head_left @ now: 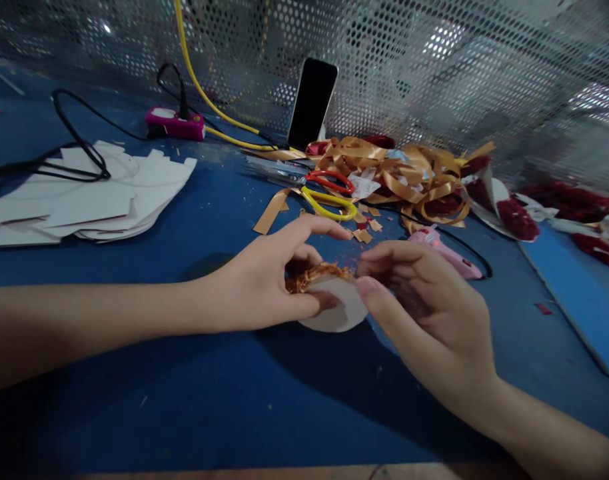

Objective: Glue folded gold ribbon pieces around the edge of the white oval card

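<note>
A round white card disc (345,308) with gathered gold ribbon (324,272) along its far edge is held above the blue table. My left hand (264,277) grips it from the left, thumb on the white face and index finger arched above the ribbon. At the disc's right edge, my right hand (429,313) has its thumb against the rim and its fingers curled behind. Whether a small piece is between those fingertips is hidden. Beyond the hands lie scissors (329,203) with red and yellow handles and small gold ribbon scraps (362,235).
A heap of gold ribbon (409,173) lies at the back beside a propped phone (313,103). A pink glue gun (447,253) rests behind my right hand. White card pieces (134,190) are stacked at left, near a magenta power strip (174,125). A perforated metal panel (409,73) stands behind.
</note>
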`<state>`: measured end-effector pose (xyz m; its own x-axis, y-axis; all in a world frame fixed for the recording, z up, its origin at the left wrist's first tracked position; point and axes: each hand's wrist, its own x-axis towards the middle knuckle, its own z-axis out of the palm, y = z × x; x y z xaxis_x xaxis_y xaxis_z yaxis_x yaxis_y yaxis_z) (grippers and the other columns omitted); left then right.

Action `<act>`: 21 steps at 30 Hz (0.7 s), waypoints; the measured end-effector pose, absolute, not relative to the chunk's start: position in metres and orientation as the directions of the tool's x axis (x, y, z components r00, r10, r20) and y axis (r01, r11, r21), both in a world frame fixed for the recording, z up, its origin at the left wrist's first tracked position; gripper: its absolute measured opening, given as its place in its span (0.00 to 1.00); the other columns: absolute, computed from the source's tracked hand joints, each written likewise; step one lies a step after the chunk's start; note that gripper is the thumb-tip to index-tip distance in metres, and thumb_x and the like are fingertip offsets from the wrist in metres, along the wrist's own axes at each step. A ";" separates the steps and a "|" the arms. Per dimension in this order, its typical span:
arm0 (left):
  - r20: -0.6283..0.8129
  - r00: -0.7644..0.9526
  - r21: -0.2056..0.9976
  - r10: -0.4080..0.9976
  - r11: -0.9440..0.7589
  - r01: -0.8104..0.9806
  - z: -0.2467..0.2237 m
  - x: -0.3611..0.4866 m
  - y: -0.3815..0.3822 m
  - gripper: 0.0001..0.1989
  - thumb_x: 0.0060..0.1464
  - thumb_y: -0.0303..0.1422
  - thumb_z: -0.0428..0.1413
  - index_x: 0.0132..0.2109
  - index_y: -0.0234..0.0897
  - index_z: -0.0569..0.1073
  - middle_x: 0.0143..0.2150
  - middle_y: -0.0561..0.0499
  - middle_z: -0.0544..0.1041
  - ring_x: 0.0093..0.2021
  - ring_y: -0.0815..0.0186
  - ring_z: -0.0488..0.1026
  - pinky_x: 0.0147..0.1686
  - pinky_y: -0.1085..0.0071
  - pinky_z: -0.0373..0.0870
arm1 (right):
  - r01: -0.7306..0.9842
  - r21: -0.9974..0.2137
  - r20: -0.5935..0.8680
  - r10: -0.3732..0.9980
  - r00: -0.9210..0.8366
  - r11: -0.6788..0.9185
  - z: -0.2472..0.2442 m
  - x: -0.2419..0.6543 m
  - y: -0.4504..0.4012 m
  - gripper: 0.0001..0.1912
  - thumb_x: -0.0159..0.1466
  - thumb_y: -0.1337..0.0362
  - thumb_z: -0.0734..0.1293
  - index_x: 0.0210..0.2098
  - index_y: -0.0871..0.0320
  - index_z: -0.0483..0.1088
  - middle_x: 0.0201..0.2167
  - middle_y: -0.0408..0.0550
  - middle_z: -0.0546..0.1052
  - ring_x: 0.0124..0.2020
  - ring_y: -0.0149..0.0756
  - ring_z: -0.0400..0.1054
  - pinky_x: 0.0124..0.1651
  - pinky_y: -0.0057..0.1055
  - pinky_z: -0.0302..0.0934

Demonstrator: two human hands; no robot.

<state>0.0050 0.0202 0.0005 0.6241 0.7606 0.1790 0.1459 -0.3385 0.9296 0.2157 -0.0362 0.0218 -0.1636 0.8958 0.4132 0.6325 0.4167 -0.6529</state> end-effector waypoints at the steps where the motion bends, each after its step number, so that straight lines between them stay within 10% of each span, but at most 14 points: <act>1: 0.139 0.625 0.952 0.768 -0.278 0.130 0.000 0.006 0.021 0.31 0.53 0.31 0.63 0.62 0.48 0.62 0.36 0.57 0.79 0.31 0.67 0.78 0.28 0.73 0.72 | 0.654 -0.597 0.475 0.862 -0.179 0.465 0.022 0.217 -0.035 0.11 0.66 0.65 0.69 0.47 0.50 0.70 0.40 0.46 0.77 0.39 0.36 0.74 0.41 0.35 0.71; 9: 0.009 0.641 0.990 0.768 -0.098 0.104 -0.005 0.007 0.028 0.32 0.53 0.32 0.65 0.62 0.47 0.62 0.32 0.58 0.76 0.27 0.70 0.73 0.25 0.76 0.69 | 0.771 -0.028 0.715 0.551 -0.430 0.637 0.022 0.219 -0.021 0.07 0.61 0.69 0.73 0.37 0.52 0.75 0.31 0.47 0.74 0.35 0.39 0.72 0.42 0.41 0.68; 21: -0.077 0.641 0.880 0.764 -0.250 0.404 0.006 0.005 0.031 0.28 0.55 0.33 0.55 0.63 0.40 0.62 0.46 0.50 0.80 0.39 0.62 0.77 0.35 0.69 0.69 | 0.811 -0.168 0.565 0.729 -0.387 0.560 0.018 0.221 -0.019 0.04 0.64 0.69 0.67 0.35 0.55 0.74 0.31 0.45 0.80 0.34 0.36 0.74 0.39 0.35 0.67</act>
